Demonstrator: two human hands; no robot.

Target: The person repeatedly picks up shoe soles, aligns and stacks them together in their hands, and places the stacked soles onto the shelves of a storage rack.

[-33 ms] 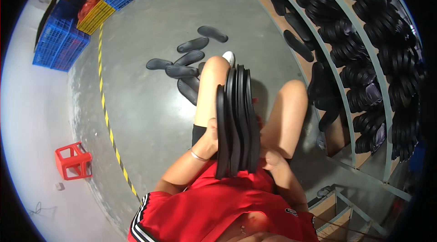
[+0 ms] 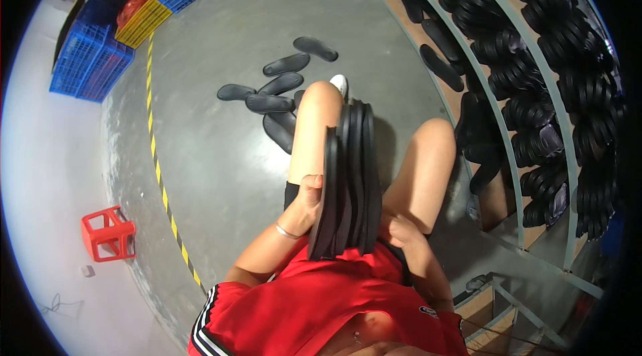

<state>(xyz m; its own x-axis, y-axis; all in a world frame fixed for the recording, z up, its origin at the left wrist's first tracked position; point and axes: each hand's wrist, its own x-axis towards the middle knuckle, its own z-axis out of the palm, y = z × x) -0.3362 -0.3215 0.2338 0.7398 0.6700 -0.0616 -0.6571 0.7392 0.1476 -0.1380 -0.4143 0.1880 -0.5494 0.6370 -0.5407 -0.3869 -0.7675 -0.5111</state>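
Soles point(image 2: 349, 189), left hand point(image 2: 307, 199) clasping their side, right hand point(image 2: 401, 230) beside, perhaps touching

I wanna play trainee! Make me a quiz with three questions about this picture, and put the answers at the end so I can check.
1. Pick one: what colour is the stool?
a) green
b) red
c) white

2. True or false: the left hand is touching the stack of black soles.

3. Fill the gap: the striped tape is black and ____.

Key: 1. b; 2. true; 3. yellow.
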